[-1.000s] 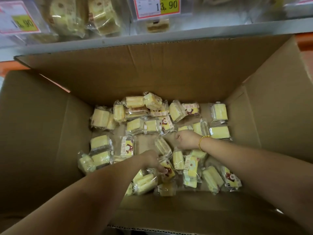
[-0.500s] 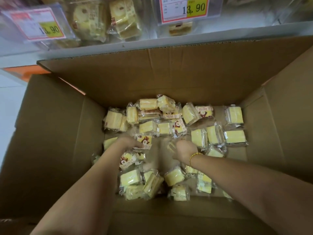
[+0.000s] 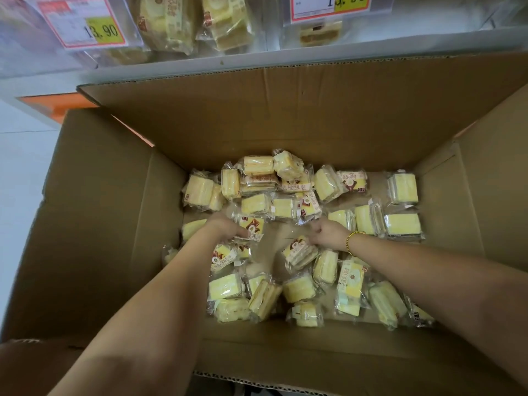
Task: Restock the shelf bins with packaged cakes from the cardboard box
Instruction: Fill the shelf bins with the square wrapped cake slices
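An open cardboard box (image 3: pixel 108 224) holds several small yellow cakes in clear wrappers, scattered over its bottom. Both my arms reach down into it. My left hand (image 3: pixel 225 225) is curled over a wrapped cake with a brown and white label (image 3: pixel 251 228) near the middle. My right hand (image 3: pixel 328 235), with a gold bead bracelet at the wrist, grips another labelled cake (image 3: pixel 298 252) by its upper edge. Above the box, clear shelf bins (image 3: pixel 183 27) hold larger wrapped cakes.
Price tags reading 13.90 hang on the bin fronts, one at left (image 3: pixel 85 24) and one at right (image 3: pixel 331 7). A grey shelf edge (image 3: pixel 314 57) runs over the box's far flap. An orange base and pale floor (image 3: pixel 20 172) lie to the left.
My left hand moved from the near middle of the box up and left onto a labelled cake. My right hand shifted slightly and closed on a cake. The view tilted upward toward the shelf.
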`<action>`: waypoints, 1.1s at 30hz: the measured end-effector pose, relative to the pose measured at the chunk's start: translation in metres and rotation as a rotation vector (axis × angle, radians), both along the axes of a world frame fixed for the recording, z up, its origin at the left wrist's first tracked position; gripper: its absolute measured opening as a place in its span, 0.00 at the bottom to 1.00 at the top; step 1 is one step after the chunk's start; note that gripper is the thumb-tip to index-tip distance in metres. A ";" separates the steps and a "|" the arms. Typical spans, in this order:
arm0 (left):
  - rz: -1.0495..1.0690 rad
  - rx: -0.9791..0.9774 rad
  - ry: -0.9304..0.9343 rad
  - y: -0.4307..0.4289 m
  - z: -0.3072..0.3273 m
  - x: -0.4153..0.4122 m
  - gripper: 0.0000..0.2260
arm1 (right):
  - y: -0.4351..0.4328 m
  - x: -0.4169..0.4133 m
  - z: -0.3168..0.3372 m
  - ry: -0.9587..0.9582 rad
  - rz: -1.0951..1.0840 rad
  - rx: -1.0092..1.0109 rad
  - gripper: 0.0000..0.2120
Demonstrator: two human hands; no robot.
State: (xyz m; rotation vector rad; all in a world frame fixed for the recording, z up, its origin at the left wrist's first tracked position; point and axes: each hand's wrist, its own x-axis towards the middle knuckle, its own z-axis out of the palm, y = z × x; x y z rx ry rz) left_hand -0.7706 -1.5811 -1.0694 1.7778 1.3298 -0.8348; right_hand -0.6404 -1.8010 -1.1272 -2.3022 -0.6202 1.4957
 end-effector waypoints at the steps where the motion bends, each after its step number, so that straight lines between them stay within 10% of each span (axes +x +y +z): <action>1: -0.005 -0.003 -0.003 0.000 -0.001 0.000 0.32 | 0.002 -0.002 0.001 0.021 0.029 -0.025 0.10; 6: -0.002 -0.029 -0.019 0.002 -0.001 0.000 0.29 | 0.026 -0.008 0.003 0.165 0.046 -0.222 0.27; 9: 0.055 -0.085 -0.072 0.003 0.003 -0.001 0.29 | 0.038 -0.008 0.019 0.103 0.283 -0.355 0.16; 17: 0.233 -0.313 -0.114 0.010 0.032 0.005 0.20 | 0.037 -0.021 0.031 0.074 0.245 -0.120 0.24; 29: 0.564 -0.436 -0.645 -0.009 0.137 0.034 0.28 | -0.022 0.037 0.174 0.495 -0.666 0.504 0.16; 33: 0.781 -0.572 -0.884 -0.039 0.180 0.025 0.16 | -0.048 0.040 0.233 0.649 -0.843 0.607 0.16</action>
